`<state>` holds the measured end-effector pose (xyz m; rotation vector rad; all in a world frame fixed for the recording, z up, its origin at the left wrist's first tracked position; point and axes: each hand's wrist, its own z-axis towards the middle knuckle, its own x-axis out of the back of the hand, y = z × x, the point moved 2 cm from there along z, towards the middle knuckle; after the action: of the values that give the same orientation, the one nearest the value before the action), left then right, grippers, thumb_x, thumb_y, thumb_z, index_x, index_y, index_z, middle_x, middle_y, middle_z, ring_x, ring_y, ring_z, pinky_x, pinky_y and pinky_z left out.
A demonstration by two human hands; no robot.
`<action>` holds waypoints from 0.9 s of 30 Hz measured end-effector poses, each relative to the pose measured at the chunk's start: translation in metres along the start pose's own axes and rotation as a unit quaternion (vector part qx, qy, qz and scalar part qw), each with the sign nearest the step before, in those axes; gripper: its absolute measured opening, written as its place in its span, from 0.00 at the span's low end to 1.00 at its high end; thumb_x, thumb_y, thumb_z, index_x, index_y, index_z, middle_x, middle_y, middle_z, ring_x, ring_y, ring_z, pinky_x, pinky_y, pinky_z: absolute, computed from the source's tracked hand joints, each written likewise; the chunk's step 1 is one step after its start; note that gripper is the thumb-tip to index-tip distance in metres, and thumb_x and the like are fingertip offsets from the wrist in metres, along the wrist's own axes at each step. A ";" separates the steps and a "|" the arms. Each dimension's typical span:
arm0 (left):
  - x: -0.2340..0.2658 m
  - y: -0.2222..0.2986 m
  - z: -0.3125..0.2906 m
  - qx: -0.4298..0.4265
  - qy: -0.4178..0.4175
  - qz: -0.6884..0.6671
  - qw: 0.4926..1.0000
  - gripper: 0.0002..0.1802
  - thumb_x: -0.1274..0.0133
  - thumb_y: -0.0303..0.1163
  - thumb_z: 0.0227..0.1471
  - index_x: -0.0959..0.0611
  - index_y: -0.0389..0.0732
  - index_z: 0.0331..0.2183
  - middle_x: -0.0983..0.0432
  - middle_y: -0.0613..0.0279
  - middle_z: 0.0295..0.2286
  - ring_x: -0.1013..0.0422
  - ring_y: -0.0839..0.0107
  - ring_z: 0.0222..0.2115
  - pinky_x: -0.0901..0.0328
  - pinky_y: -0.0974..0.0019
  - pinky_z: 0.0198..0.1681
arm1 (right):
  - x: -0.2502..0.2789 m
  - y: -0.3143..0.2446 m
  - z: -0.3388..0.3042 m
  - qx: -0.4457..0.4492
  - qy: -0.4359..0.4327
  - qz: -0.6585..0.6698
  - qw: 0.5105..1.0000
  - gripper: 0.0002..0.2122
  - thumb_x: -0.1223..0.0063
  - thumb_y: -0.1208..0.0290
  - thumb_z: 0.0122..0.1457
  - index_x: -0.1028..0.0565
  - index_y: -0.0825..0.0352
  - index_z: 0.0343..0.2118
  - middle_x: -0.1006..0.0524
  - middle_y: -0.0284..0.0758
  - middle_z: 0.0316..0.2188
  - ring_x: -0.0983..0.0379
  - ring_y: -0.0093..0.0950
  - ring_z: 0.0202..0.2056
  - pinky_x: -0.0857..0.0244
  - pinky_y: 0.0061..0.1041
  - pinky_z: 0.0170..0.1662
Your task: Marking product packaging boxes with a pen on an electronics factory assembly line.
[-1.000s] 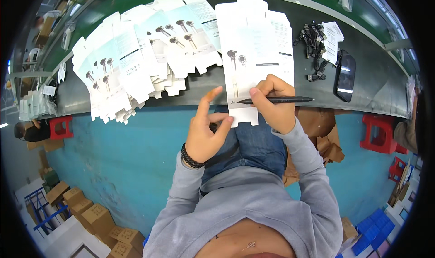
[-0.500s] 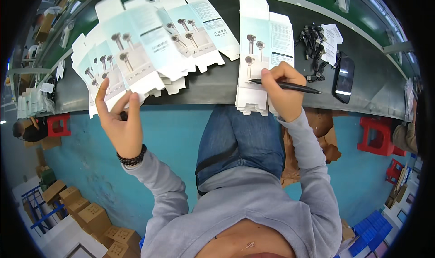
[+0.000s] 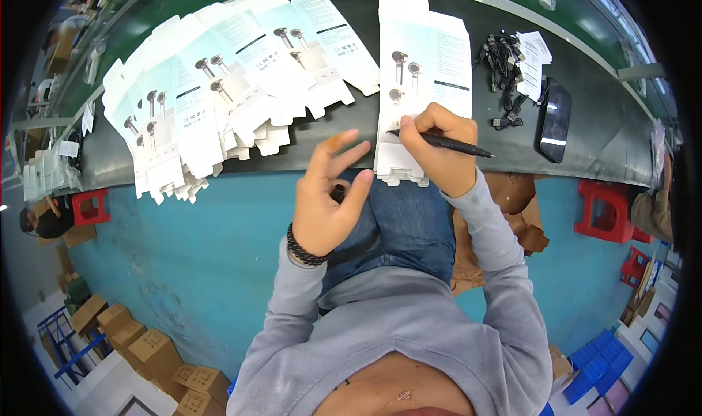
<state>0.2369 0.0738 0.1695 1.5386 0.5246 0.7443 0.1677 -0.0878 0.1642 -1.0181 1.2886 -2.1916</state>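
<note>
My right hand (image 3: 447, 156) grips a black marker pen (image 3: 464, 147), its tip touching or just above the lower part of the top flattened earphone box (image 3: 447, 58). That box lies on a neat stack at the table's front edge. Just left of the stack, my left hand (image 3: 322, 211) is raised with its index finger and thumb apart, over my lap. A short black pen cap (image 3: 338, 192) is tucked in its curled fingers. Farther left, a fanned pile of flattened earphone boxes (image 3: 241, 61), white and pale blue, spreads across the table and overhangs its front edge.
On the dark table (image 3: 329, 134), a bundle of black cables (image 3: 503, 65) and white paper slips (image 3: 532, 69) lie right of the stack. A black phone (image 3: 555, 123) rests beside them. Red stools (image 3: 603, 210) and cardboard cartons (image 3: 150, 350) stand on the floor.
My left hand has let go of a flattened box on the left pile and moved right, toward the stack. My right hand with the marker has shifted slightly left.
</note>
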 end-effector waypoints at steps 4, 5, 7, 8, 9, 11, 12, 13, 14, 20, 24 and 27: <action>-0.012 -0.004 -0.002 -0.002 -0.009 -0.028 1.000 0.25 0.50 0.21 0.46 0.35 0.35 0.48 0.29 0.52 0.43 0.28 0.71 0.37 0.38 0.80 0.22 | 0.005 0.007 -0.003 -0.047 0.013 0.055 0.997 0.11 0.46 0.78 0.48 0.35 0.68 0.14 0.31 0.27 0.12 0.41 0.11 0.16 0.47 0.13 0.19; -0.013 -0.002 -0.003 -0.002 -0.009 -0.028 1.000 0.25 0.50 0.21 0.46 0.35 0.35 0.48 0.29 0.52 0.43 0.28 0.71 0.37 0.38 0.80 0.22 | 0.007 0.008 -0.004 -0.064 0.002 0.103 0.993 0.10 0.47 0.78 0.49 0.35 0.67 0.15 0.31 0.28 0.13 0.40 0.11 0.17 0.46 0.13 0.20; -0.012 0.005 -0.009 0.009 -0.004 -0.002 1.000 0.24 0.49 0.22 0.46 0.34 0.36 0.48 0.27 0.50 0.39 0.27 0.77 0.27 0.40 0.80 0.20 | 0.007 0.006 -0.006 -0.081 -0.009 0.151 0.985 0.10 0.48 0.79 0.50 0.36 0.67 0.16 0.30 0.29 0.14 0.40 0.11 0.17 0.46 0.13 0.20; -0.010 0.005 -0.014 0.009 -0.004 -0.001 1.000 0.24 0.49 0.22 0.46 0.34 0.36 0.48 0.27 0.50 0.39 0.27 0.77 0.27 0.40 0.80 0.20 | 0.006 0.002 -0.008 -0.096 -0.016 0.216 0.972 0.10 0.49 0.80 0.50 0.37 0.66 0.16 0.31 0.30 0.14 0.39 0.12 0.17 0.45 0.13 0.21; -0.007 0.005 -0.019 0.007 0.001 0.010 1.000 0.27 0.49 0.21 0.46 0.37 0.36 0.49 0.25 0.50 0.35 0.29 0.80 0.24 0.41 0.81 0.20 | 0.005 -0.002 -0.009 -0.110 -0.023 0.279 0.954 0.11 0.50 0.80 0.50 0.38 0.66 0.17 0.31 0.31 0.14 0.38 0.13 0.18 0.44 0.13 0.21; -0.002 0.005 -0.023 0.004 0.006 0.021 1.000 0.30 0.48 0.21 0.45 0.39 0.37 0.51 0.24 0.50 0.32 0.32 0.83 0.20 0.42 0.82 0.20 | 0.006 -0.008 -0.013 -0.112 -0.022 0.305 0.946 0.11 0.50 0.80 0.50 0.39 0.65 0.17 0.31 0.32 0.14 0.38 0.14 0.17 0.44 0.13 0.20; 0.000 0.003 -0.024 0.036 0.003 -0.071 0.997 0.34 0.48 0.20 0.45 0.43 0.38 0.52 0.24 0.52 0.31 0.32 0.84 0.20 0.43 0.82 0.21 | 0.006 -0.010 -0.015 -0.114 -0.021 0.329 0.937 0.12 0.51 0.80 0.51 0.41 0.65 0.17 0.32 0.32 0.14 0.39 0.14 0.16 0.44 0.14 0.20; 0.002 0.002 -0.025 0.066 -0.001 -0.163 0.984 0.37 0.48 0.18 0.44 0.47 0.39 0.54 0.24 0.53 0.29 0.33 0.85 0.21 0.44 0.83 0.21 | 0.005 -0.012 -0.016 -0.112 -0.021 0.330 0.937 0.12 0.51 0.80 0.51 0.41 0.65 0.17 0.32 0.32 0.14 0.39 0.14 0.16 0.44 0.14 0.20; 0.000 0.000 -0.019 0.093 -0.042 -0.194 0.976 0.43 0.48 0.17 0.43 0.54 0.41 0.55 0.24 0.55 0.26 0.33 0.84 0.22 0.44 0.83 0.23 | 0.003 -0.014 -0.017 -0.110 -0.034 0.354 0.928 0.12 0.52 0.79 0.52 0.42 0.64 0.17 0.33 0.32 0.13 0.40 0.15 0.16 0.45 0.14 0.19; 0.016 0.016 -0.020 -0.047 0.110 -0.124 0.985 0.44 0.49 0.15 0.43 0.55 0.40 0.55 0.25 0.52 0.28 0.28 0.73 0.26 0.36 0.78 0.24 | 0.019 -0.011 -0.009 -0.073 0.059 0.403 0.910 0.13 0.57 0.75 0.54 0.46 0.62 0.18 0.38 0.30 0.11 0.45 0.16 0.15 0.51 0.16 0.19; 0.084 0.037 -0.014 -0.108 0.180 0.018 0.978 0.45 0.48 0.16 0.43 0.56 0.40 0.57 0.24 0.55 0.25 0.33 0.80 0.20 0.40 0.80 0.23 | 0.025 -0.009 -0.001 -0.057 0.095 0.305 0.946 0.12 0.54 0.76 0.53 0.42 0.63 0.17 0.37 0.29 0.12 0.41 0.16 0.15 0.47 0.14 0.19; 0.128 0.051 -0.006 -0.130 0.205 0.088 0.966 0.43 0.48 0.17 0.44 0.53 0.40 0.57 0.25 0.56 0.26 0.35 0.82 0.19 0.42 0.82 0.22 | 0.011 0.002 -0.001 -0.052 0.029 0.164 0.985 0.10 0.49 0.80 0.49 0.36 0.66 0.15 0.32 0.28 0.14 0.38 0.13 0.17 0.44 0.13 0.21</action>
<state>0.3154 0.1636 0.2392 1.1970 0.5710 1.2346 0.1596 -0.0956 0.1665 -0.7216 1.4913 -1.9328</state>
